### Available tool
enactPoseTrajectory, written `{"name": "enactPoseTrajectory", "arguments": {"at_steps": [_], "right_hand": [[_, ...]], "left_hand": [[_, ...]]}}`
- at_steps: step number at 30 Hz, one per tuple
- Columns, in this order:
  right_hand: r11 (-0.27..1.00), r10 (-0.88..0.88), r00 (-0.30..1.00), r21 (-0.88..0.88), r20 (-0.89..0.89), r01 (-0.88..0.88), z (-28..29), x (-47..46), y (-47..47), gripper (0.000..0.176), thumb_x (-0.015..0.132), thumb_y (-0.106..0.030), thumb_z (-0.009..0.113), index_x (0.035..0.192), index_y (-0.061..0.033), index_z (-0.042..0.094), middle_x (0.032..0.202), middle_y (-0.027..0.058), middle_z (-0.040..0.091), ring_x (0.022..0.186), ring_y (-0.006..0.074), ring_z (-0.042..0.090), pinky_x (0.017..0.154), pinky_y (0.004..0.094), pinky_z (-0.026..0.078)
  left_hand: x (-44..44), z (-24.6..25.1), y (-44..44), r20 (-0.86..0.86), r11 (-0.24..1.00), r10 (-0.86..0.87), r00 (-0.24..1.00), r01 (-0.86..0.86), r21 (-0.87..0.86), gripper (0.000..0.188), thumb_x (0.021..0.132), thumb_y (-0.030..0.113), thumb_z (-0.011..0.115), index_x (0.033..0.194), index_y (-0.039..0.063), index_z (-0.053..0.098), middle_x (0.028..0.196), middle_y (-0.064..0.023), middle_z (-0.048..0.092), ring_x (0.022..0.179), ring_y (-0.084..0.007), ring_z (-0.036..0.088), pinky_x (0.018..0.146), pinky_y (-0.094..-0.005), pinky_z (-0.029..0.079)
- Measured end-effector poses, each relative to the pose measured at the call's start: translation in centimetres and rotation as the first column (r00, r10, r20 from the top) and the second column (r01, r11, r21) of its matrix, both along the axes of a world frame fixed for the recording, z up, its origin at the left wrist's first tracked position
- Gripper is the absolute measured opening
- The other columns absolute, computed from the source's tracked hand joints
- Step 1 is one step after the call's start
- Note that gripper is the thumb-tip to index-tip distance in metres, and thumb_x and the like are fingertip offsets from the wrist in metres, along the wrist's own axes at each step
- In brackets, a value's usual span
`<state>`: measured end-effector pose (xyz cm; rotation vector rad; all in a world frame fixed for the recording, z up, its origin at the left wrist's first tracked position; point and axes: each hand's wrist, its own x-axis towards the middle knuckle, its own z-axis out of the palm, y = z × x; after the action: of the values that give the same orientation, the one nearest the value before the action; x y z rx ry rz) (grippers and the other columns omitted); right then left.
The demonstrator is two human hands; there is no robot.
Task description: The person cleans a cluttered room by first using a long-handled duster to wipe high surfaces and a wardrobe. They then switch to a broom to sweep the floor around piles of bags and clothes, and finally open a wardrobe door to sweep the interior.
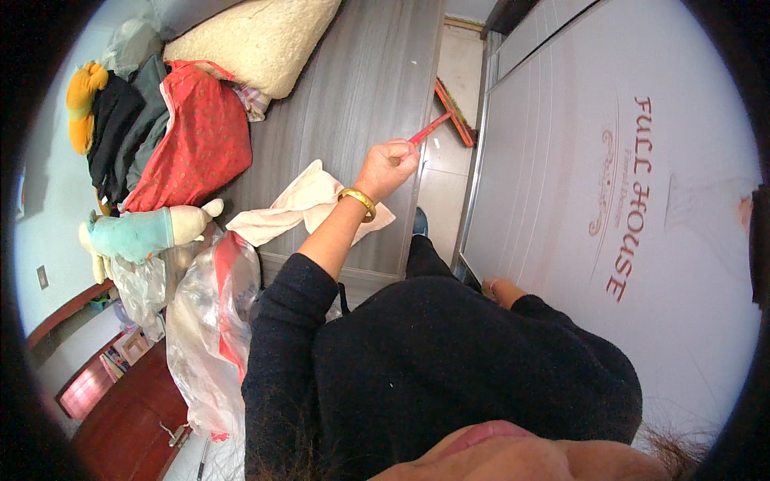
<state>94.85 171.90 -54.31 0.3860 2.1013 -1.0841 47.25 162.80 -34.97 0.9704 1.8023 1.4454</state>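
My left hand [389, 167], with a gold bangle at its wrist, is closed around the red handle of a broom [430, 128]. The orange broom head [455, 114] with green bristles rests on the tiled floor between the grey wooden platform and the white sliding door. Below my left forearm a crumpled pale pink cloth [289, 207] lies on the platform [361, 78]. My right hand [494, 287] is low at my right side, beside the door's lower edge and partly hidden; whether it holds anything cannot be told.
A red patterned cloth bundle [201, 138], dark clothes [114, 120], a cream fleecy cushion or blanket [258, 42] and a plush toy [144, 231] sit on the left. Large clear plastic bags [198, 337] stand beside me. The sliding door [553, 150] bounds the narrow floor strip [445, 192].
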Motion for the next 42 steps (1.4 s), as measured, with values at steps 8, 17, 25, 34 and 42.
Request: {"name": "enactPoseTrajectory", "arguments": {"at_steps": [8,17,25,34,42], "right_hand": [[0.969,-0.099,0.838,0.245,0.537,-0.043,-8.0,2.3,-7.3,0.019,0.075,-0.015,0.063,0.088,-0.0043,0.072,0.093,0.0191,0.069,0.089,0.0356,0.067,0.074,0.0446,0.053],[0.831,-0.254,0.957,0.538,0.139,0.142,-1.2,-15.8,8.2,0.021,0.079,-0.011,0.058,0.094,-0.0029,0.07,0.1,0.0222,0.067,0.094,0.0376,0.065,0.081,0.0454,0.053],[0.117,0.251,0.968,0.993,-0.01,-0.02,9.6,-31.8,24.8,0.037,0.093,-0.02,0.041,0.121,-0.004,0.06,0.128,0.0144,0.056,0.13,0.0321,0.041,0.109,0.054,0.024],[0.115,0.149,0.953,0.953,0.263,-0.281,15.0,-31.1,27.0,0.032,0.093,-0.023,0.045,0.114,-0.0139,0.068,0.124,0.0099,0.059,0.122,0.0281,0.047,0.107,0.0518,0.021],[0.196,0.075,0.981,0.962,0.18,-0.192,14.1,-29.3,23.2,0.03,0.092,-0.023,0.049,0.111,-0.012,0.069,0.118,0.0105,0.063,0.118,0.0306,0.05,0.101,0.0521,0.031]], "left_hand": [[0.4,-0.8,-0.7,0.017,0.999,0.026,1.0,-0.027,0.023,0.028,0.088,0.008,0.06,0.067,-0.004,0.048,0.067,-0.001,0.046,0.066,-0.0083,0.042,0.061,-0.0247,0.039],[-1.4,-0.2,-0.5,0.011,0.995,0.098,0.995,-0.098,0.018,0.033,0.089,0.013,0.06,0.064,-0.004,0.048,0.066,-0.0008,0.045,0.064,-0.0079,0.04,0.059,-0.0261,0.038],[0.0,-0.5,0.0,-0.007,0.995,0.07,0.997,-0.071,-0.071,0.031,0.088,0.014,0.062,0.065,-0.003,0.051,0.066,0.001,0.047,0.065,-0.0061,0.043,0.061,-0.0245,0.04],[-0.8,-1.9,0.7,-0.086,0.975,0.077,0.993,-0.093,-0.2,0.026,0.087,0.016,0.062,0.068,-0.001,0.059,0.066,0.0035,0.052,0.066,-0.0046,0.045,0.06,-0.0238,0.04],[-0.2,-0.6,2.5,-0.159,0.985,0.08,0.984,-0.102,-0.137,0.026,0.086,0.02,0.062,0.066,0.004,0.061,0.06,0.0075,0.04,0.059,-0.0042,0.035,0.051,-0.0261,0.03]]}}
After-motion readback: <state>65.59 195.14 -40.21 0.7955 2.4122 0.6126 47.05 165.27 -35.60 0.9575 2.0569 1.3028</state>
